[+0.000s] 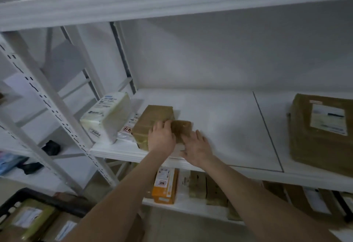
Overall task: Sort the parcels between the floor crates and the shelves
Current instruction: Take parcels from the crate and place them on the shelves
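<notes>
The small parcel [182, 128] is set near the front edge of the shelf [229, 119], touching a larger parcel [152, 117] on its left. To its right, bare board is left open up to a big labelled parcel [313, 146]. Its near side is hidden by the hands. It is gripped by the left hand [161, 137], fingers bent over its top, and the right hand [196, 149] is laid flat against it. Below-left, blurred parcels are held in a cropped black crate [57, 202].

I see a white shelf [219, 119]. At centre is a small brown parcel [181, 127]. At far right is a large brown parcel [315, 146] with a white label [327, 119]. At left is a white pack [108, 115] printed blue, at lower centre an orange box [165, 186], and at lower left a black crate [47, 201].
</notes>
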A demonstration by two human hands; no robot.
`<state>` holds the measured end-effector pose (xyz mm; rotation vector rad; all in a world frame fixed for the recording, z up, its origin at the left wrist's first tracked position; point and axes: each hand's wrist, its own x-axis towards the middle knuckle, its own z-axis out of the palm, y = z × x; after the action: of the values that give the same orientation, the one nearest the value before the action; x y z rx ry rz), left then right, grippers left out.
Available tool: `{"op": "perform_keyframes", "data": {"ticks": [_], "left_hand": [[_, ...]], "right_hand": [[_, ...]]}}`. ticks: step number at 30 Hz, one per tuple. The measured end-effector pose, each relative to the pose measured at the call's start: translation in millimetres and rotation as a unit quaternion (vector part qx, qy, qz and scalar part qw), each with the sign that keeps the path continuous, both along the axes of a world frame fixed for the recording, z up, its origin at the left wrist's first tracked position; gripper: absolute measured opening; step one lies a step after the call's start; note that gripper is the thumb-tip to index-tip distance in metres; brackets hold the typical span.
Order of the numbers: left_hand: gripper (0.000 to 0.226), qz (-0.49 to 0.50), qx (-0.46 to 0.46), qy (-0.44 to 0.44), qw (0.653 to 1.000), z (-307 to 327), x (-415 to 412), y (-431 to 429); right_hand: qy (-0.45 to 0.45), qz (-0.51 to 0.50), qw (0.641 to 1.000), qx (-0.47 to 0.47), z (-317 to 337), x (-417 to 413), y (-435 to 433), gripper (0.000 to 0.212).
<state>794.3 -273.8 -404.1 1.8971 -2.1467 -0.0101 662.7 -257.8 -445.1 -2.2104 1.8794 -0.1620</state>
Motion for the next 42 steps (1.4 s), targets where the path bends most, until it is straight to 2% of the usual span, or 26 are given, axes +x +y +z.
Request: {"op": "perform_keyframes", "data": {"ticks": [4,7,15,18,21,22,24,26,29,31,32,33,34,35,36,37,38,39,41,42], "left_hand": [[0.057,0.052,0.074,-0.043,0.995,-1.5,32.8,-30.8],[0.065,0.042,0.118,-0.071,0.990,-6.7,31.6,-41.8],[0.059,-0.012,0.140,-0.071,0.988,-1.1,-5.9,-51.7],[0.054,-0.034,0.074,-0.066,0.994,3.3,-24.4,-46.4],[0.053,-0.143,-0.012,-0.014,0.990,0.1,-55.7,-33.1],[0.053,-0.170,0.001,0.007,0.986,-5.2,-66.9,-27.8],[0.049,-0.157,0.072,0.070,0.982,-18.2,-83.7,-18.6],[0.044,-0.116,0.132,0.154,0.972,-30.7,-90.3,-13.3],[0.043,-0.102,0.152,0.223,0.957,-45.0,-90.7,-8.8],[0.047,-0.076,0.158,0.266,0.948,-46.0,-88.2,-11.3],[0.048,-0.054,0.164,0.296,0.939,-45.2,-86.9,-13.6],[0.049,-0.025,0.174,0.334,0.926,-43.6,-85.4,-16.7],[0.050,0.009,0.195,0.383,0.903,-40.3,-84.2,-18.9],[0.051,0.040,0.222,0.442,0.868,-35.9,-83.9,-20.1],[0.050,0.059,0.250,0.499,0.827,-31.8,-84.2,-20.6],[0.046,0.063,0.276,0.543,0.791,-27.5,-85.6,-20.0],[0.042,0.053,0.299,0.566,0.766,-22.5,-87.7,-17.9],[0.038,0.036,0.318,0.585,0.745,-17.9,-90.5,-15.2],[0.029,0.005,0.336,0.626,0.704,-10.5,-96.5,-8.5],[0.025,-0.009,0.331,0.636,0.697,-8.2,-99.0,-5.8]], "right_hand": [[0.038,-0.005,0.999,0.028,-10.5,18.5,-13.7,0.063],[0.068,-0.022,0.997,0.008,-12.5,13.9,-16.8,0.056],[0.084,-0.079,0.993,0.015,-4.4,-45.8,-6.3,0.049],[0.081,-0.101,0.991,0.017,2.2,-73.0,1.3,0.055],[0.066,-0.147,0.986,0.033,7.2,-84.0,-0.2,0.077],[0.057,-0.168,0.983,0.045,7.0,-84.2,-1.9,0.085],[0.031,-0.203,0.976,0.067,3.9,-82.3,-5.9,0.095],[0.022,-0.223,0.972,0.069,-0.8,-79.2,-9.4,0.093],[0.032,-0.239,0.969,0.049,-7.5,-77.5,-11.9,0.083],[-0.037,-0.260,0.964,0.049,-5.8,-83.0,-12.0,0.078],[-0.123,-0.277,0.952,0.052,-2.0,-88.0,-11.1,0.073],[-0.258,-0.299,0.917,0.055,2.9,-94.6,-10.6,0.064],[-0.423,-0.323,0.844,0.061,9.5,-99.9,-9.2,0.053],[-0.562,-0.339,0.751,0.076,15.7,-104.0,-7.4,0.043],[-0.650,-0.344,0.672,0.091,20.2,-107.8,-5.4,0.032],[-0.694,-0.342,0.625,0.105,23.0,-111.3,-3.4,0.024],[-0.711,-0.335,0.607,0.119,24.1,-114.1,-1.7,0.022],[-0.712,-0.324,0.609,0.128,24.4,-115.3,0.1,0.021],[-0.676,-0.315,0.656,0.113,26.6,-117.6,4.0,0.019],[-0.656,-0.317,0.678,0.093,27.7,-118.8,5.6,0.020]]}}
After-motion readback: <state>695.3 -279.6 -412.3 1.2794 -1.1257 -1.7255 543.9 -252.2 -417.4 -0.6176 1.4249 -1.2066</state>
